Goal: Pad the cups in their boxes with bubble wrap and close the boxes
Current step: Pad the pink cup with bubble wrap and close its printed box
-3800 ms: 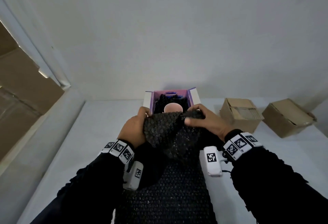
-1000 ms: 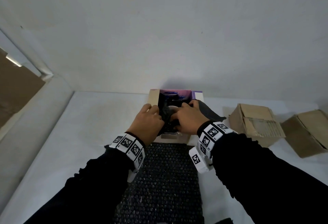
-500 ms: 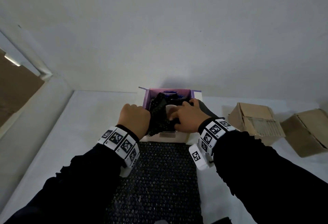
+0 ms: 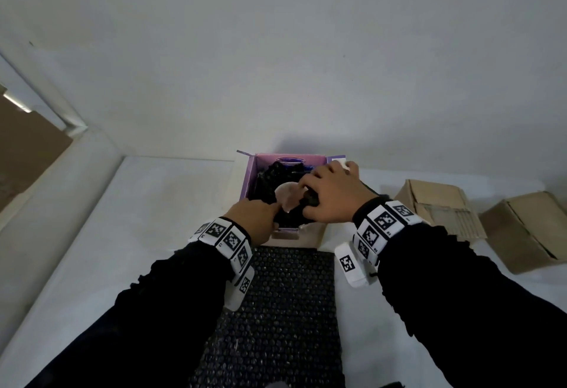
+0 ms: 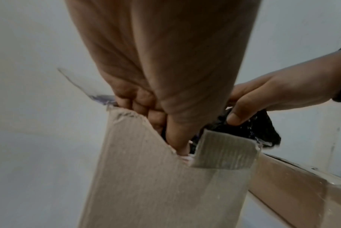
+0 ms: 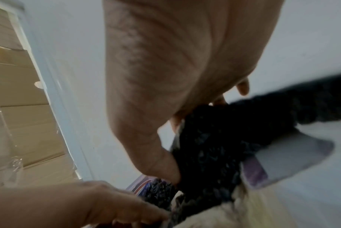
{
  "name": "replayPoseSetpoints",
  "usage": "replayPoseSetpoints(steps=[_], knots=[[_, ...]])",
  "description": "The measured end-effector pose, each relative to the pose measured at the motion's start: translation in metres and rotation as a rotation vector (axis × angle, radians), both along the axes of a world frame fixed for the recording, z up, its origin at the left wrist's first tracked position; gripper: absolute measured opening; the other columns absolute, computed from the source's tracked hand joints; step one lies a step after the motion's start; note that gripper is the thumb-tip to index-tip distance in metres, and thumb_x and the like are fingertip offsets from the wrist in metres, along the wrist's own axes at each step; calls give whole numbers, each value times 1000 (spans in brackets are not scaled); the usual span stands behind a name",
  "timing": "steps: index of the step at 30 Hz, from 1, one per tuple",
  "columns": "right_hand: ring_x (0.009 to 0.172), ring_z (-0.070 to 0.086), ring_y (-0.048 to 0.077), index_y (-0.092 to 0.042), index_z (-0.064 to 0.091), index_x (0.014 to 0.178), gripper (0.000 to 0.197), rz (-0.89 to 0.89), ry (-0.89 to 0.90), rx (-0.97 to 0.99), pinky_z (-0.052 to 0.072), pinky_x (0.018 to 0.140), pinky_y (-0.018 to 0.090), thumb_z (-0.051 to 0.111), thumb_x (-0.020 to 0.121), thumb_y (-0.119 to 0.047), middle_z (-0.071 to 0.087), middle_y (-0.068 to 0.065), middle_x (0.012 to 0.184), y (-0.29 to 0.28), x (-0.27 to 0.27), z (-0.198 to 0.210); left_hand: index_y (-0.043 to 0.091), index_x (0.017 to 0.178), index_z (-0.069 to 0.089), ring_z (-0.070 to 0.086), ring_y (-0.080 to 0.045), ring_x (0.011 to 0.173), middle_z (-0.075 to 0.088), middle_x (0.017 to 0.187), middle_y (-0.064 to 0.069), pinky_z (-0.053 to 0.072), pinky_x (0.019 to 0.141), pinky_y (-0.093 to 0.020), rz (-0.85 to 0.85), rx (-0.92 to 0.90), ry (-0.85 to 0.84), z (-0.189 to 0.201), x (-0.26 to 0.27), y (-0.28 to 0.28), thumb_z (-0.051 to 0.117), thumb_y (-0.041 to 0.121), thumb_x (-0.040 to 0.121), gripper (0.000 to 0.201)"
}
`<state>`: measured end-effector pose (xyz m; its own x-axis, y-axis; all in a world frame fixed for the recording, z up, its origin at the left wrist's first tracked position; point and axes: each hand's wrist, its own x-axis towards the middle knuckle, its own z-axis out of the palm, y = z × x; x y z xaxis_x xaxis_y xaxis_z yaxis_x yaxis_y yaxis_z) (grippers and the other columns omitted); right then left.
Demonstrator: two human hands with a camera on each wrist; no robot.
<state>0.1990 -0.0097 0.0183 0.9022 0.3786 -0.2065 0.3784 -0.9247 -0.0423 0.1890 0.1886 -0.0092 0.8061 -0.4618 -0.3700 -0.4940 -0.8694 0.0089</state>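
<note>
Nearest us, a dark sheet of bubble wrap (image 4: 291, 311) lies flat on the white table (image 4: 147, 234), between our two black sleeves. Just beyond it stands the open box (image 4: 252, 172) with a purple lining, a pale pink cup (image 4: 287, 195) sitting inside among black bubble wrap padding (image 4: 270, 177). Our left hand (image 4: 254, 218) has its fingers curled down inside the box's near edge; whether they grip the padding or only press it, we cannot tell. Our right hand (image 4: 333, 195) pinches a wad of padding between thumb and fingers at the right side, where some still trails outside the box. We judge that the trailing piece could keep the flaps from shutting, and that hard stuffing could tip the cup. Farther right, two brown cardboard boxes (image 4: 441, 206) sit well apart, out of the way.
</note>
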Motion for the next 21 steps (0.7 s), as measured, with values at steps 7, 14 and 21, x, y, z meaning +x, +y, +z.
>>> replayPoseSetpoints(steps=[7, 14, 21], knots=[[108, 49, 27, -24, 59, 103, 24, 86, -67, 71, 39, 82, 37, 59, 79, -22, 61, 0, 106, 1, 4, 11, 28, 130, 54, 27, -31, 136, 23, 150, -7, 31, 109, -44, 1, -81, -132, -6, 5, 3, 59, 54, 84, 53], [92, 53, 21, -21, 66, 72, 14, 248, 47, -102, 43, 82, 36, 56, 82, -20, 63, -1, 85, 18, 3, 9, 29, 134, 50, 53, -23, 111, 53, 121, -1, 49, 84, -38, -47, -172, -83, -7, -2, 0, 54, 35, 93, 42], [101, 48, 23, -26, 70, 105, 24, 195, 225, -245, 29, 99, 40, 50, 92, -29, 50, -4, 80, 24, 5, 13, 31, 128, 58, 50, -23, 112, 56, 121, 0, 42, 88, -36, -111, -58, -128, -19, -7, 3, 39, 42, 97, 38]])
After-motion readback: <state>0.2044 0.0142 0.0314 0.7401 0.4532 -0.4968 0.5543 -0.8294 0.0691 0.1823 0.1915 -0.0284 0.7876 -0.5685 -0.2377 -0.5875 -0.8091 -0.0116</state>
